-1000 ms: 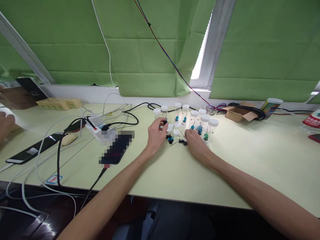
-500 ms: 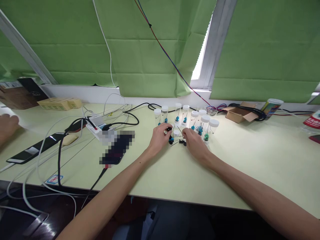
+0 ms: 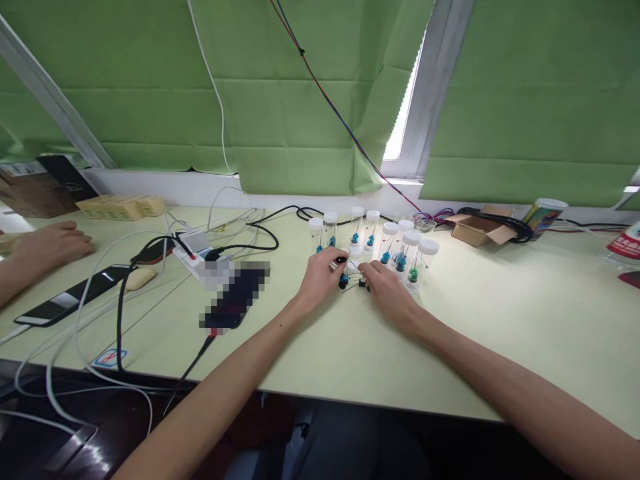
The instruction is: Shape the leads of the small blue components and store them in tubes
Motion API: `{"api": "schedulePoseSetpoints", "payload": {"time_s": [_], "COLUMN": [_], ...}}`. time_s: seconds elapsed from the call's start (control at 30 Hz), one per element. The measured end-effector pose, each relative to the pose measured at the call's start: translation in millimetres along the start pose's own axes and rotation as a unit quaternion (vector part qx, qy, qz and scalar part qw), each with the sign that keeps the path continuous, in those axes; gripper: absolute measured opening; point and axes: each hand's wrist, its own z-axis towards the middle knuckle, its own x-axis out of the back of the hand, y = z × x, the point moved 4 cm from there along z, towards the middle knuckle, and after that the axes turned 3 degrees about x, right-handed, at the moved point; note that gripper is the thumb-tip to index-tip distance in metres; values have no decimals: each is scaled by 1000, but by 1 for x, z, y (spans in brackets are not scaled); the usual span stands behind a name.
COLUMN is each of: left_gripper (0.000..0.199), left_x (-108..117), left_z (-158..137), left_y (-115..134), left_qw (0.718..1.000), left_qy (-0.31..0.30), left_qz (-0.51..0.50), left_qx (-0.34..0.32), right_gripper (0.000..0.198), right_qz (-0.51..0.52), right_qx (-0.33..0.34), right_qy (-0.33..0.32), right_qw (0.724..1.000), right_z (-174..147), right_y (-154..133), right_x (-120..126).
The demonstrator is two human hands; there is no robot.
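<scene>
Pinched in my left hand is a small round black part. My right hand grips a thin metal rod between its fingertips, its free end close to or touching the black part; which of the two I cannot tell. Below them on the table lies a small blue-and-black piece, with another small black piece beside my right fingers. Behind my hands stand several clear vials with white caps, holding blue or green pieces with thin rods. A white cap shows between my hands.
Left on the table are a phone, a power strip with tangled cables, and a dark phone-like slab. Another person's hand rests at far left. An open cardboard box and a printed can stand back right.
My right hand has shifted slightly left, bringing the rod up to the black part. My left hand stays nearly in place. The other person's hand has come further right into view.
</scene>
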Motion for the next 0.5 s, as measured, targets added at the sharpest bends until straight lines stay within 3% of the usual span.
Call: {"api": "schedulePoseSetpoints", "payload": {"time_s": [0.5], "left_gripper": [19], "left_x": [-2], "left_z": [-1], "left_y": [-4], "left_qw": [1000], "left_qy": [-5], "left_qz": [23], "left_qx": [-14], "right_gripper": [31], "right_qz": [19], "right_qx": [4], "right_qy": [-9], "right_qw": [1000], "right_z": [-1], "right_y": [1], "right_x": [-1]}}
